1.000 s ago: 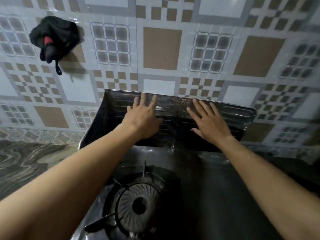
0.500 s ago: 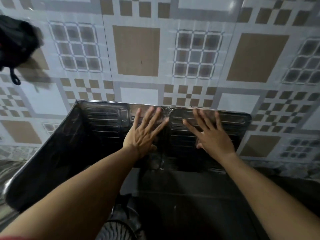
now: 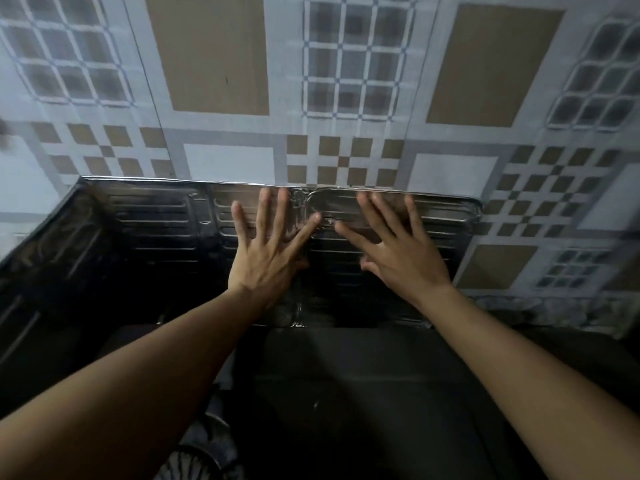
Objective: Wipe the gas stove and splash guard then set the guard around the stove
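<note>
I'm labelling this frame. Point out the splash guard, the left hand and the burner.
splash guard (image 3: pixel 156 220): head view, ribbed back panel left of the hands.
left hand (image 3: pixel 268 258): head view, back of the hand.
burner (image 3: pixel 194 462): head view, finned edge at the bottom of the frame.

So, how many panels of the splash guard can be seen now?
2. The ribbed silver foil back panel stands against the tiled wall, under both hands; the side panel angles forward at left. A right-side panel may be hidden.
</note>
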### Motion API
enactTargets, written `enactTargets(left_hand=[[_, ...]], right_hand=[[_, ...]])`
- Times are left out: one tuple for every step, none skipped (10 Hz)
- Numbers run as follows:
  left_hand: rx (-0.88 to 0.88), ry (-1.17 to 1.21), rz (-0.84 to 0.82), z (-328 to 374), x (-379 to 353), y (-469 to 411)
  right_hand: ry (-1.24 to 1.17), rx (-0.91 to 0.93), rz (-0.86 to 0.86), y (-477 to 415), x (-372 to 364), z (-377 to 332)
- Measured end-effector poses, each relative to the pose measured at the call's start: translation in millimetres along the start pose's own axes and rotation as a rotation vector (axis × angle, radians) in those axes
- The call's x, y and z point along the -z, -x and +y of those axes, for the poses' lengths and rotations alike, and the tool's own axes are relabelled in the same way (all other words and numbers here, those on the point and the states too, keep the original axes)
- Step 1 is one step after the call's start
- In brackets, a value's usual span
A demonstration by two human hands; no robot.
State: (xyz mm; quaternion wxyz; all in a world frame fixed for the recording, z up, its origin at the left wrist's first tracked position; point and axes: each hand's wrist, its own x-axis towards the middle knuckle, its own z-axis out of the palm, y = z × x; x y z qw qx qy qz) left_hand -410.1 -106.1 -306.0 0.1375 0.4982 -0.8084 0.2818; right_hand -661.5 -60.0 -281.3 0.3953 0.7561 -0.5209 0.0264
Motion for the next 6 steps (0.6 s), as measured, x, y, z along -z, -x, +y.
enactTargets(left_hand=[[0.011,0.0,-0.072,2.9,5.3,-3.7],[-0.009,0.02,-0.196,1.6,20.9,1.7],[-0.075,0.057,-0.209,-11.2,52.5,14.0],[-0.08,0.156,-0.276,-20.3,101.8,21.9],[0.04,0.426,-0.202,-13.3,161.4,33.6],[0.107,0.685,-0.089,-2.3,210.3,62.4]], right_hand=[[-0.025,-0.038,-0.058,-1.5,-2.2,-2.8],[-0.077,-0.076,-0.137,1.7,11.6,-11.5],[-0.147,-0.091,-0.173,3.1,43.8,-11.7],[-0.259,-0.157,-0.264,3.7,92.7,-7.3],[-0.46,-0.294,-0.21,7.3,142.2,-2.5],[-0.661,-0.504,-0.182,18.9,191.7,9.3]])
